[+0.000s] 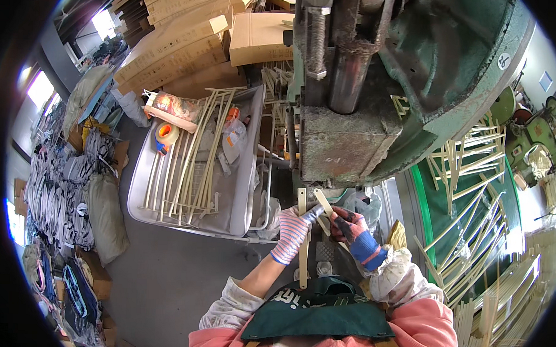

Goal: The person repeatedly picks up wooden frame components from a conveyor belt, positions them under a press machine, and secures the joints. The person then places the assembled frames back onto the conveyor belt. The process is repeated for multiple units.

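My left hand [293, 233], in a striped knit glove, is closed around a long cream flat strip [303, 260]. That strip runs upright past the fingers, its lower end reaching down over my green apron [322, 316]. A second cream strip [323, 202] slants between the hands, and my right hand [351, 228] pinches it. The right glove is dark and stained, with a blue cuff. Both hands are close together, just below the metal block [346, 142] of a green press [453, 63]. Where the two strips meet is partly hidden by the fingers.
At the left stands a white tub [233, 202] holding cream strips, a tape roll [166, 133] and plastic bags. Cardboard boxes [261, 38] are stacked behind it. On the right, many cream strips [471, 247] lie over a green-edged table [425, 209]. Bundled fabric [60, 178] lines the far left.
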Action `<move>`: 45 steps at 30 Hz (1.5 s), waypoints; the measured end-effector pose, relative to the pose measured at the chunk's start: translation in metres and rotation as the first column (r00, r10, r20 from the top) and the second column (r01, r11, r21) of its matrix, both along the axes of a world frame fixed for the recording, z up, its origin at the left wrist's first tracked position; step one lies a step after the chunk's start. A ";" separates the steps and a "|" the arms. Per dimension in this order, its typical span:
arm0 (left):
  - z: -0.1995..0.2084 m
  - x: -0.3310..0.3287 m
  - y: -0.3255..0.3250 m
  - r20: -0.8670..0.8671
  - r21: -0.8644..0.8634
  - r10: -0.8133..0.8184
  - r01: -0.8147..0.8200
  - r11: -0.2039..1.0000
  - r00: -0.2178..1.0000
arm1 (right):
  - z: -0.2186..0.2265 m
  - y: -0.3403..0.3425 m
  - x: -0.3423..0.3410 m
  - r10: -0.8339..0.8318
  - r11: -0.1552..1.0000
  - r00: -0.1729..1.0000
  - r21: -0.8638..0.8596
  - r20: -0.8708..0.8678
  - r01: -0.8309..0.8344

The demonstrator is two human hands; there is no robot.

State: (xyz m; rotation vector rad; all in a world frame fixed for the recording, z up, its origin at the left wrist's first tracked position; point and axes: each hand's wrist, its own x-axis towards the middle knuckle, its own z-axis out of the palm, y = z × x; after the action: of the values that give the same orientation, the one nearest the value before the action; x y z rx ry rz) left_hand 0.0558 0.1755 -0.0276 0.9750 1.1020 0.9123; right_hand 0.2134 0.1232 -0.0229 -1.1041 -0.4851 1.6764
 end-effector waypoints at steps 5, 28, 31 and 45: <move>0.007 0.006 0.005 -0.146 0.072 -0.011 0.022 0.997 0.989 | -0.011 0.012 0.001 -0.011 1.000 0.998 0.016 -0.063 0.012; 0.009 0.012 0.004 -0.063 -0.003 -0.044 0.044 0.999 0.997 | -0.041 0.066 0.079 0.401 0.787 0.755 0.227 0.519 -0.574; -0.001 0.015 0.006 0.038 -0.058 -0.023 0.025 0.998 0.999 | -0.091 0.103 0.096 0.148 0.820 0.707 0.314 0.692 -0.479; -0.023 0.010 0.000 -0.072 -0.030 -0.022 0.020 0.999 0.997 | -0.162 0.127 0.065 -0.021 0.838 0.616 0.349 0.788 -0.418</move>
State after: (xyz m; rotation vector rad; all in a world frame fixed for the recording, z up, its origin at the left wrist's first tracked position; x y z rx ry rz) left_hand 0.0662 0.1755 -0.0502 0.9999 1.1606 0.8471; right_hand 0.2780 0.2507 -0.1853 -1.3526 -1.5835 1.0461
